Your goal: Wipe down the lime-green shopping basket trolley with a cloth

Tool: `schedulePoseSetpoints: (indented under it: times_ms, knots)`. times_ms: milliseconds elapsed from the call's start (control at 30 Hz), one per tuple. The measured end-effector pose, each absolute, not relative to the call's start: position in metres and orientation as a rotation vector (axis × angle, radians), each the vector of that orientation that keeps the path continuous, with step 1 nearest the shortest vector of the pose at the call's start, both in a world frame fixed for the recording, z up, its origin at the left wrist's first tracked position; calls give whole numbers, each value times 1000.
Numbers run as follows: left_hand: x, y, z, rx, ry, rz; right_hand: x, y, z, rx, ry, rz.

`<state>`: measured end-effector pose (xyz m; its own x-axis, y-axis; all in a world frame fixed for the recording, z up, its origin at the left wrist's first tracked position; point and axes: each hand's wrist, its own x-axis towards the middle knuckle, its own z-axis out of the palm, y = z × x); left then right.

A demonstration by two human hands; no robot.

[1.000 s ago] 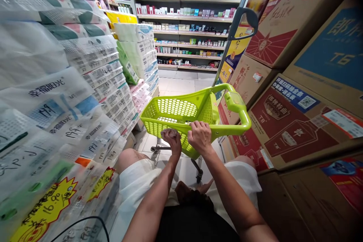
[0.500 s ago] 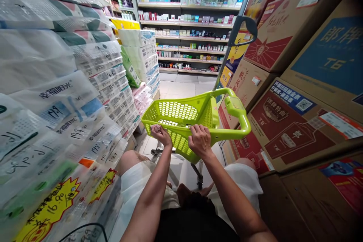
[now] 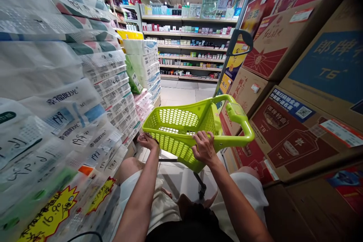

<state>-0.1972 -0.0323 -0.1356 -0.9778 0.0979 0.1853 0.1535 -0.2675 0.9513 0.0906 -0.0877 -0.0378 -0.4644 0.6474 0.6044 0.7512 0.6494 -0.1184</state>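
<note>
Gripping a green basket [image 3: 181, 147], the right hand [image 3: 204, 146] hooks fingers over its near rim; the left hand [image 3: 148, 140] is at the left end, its grip unclear. Just beyond both, the basket runs lengthwise left to right.

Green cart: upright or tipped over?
Upright: the green cart has its opening facing up, and a caster shows beneath, down at the floor.

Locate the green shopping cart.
In the head view's centre, the green shopping cart stands between wrapped paper packs on the left and cardboard cartons on the right, the right hand on its near rim.
</note>
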Motion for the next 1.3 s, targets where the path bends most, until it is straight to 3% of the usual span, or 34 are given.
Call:
schedulePoseSetpoints:
  times_ms: [300, 500, 800, 1300]
  knots:
    - [-187, -39, -123, -545, -1970, -2112, 112, -78, -39, -1047, -2263, -192]
    - [-92, -55, -118, -1394, -1940, -1869, 121, -79, -34, -990, -2299, -111]
    - [19, -62, -61, -1957, -1828, -1698, 197, -62, -11, -1381, -1504, -369]
    - [41, 12, -9, -2839, -1256, -1438, 222, -56, -8, -1307, -1787, -265]
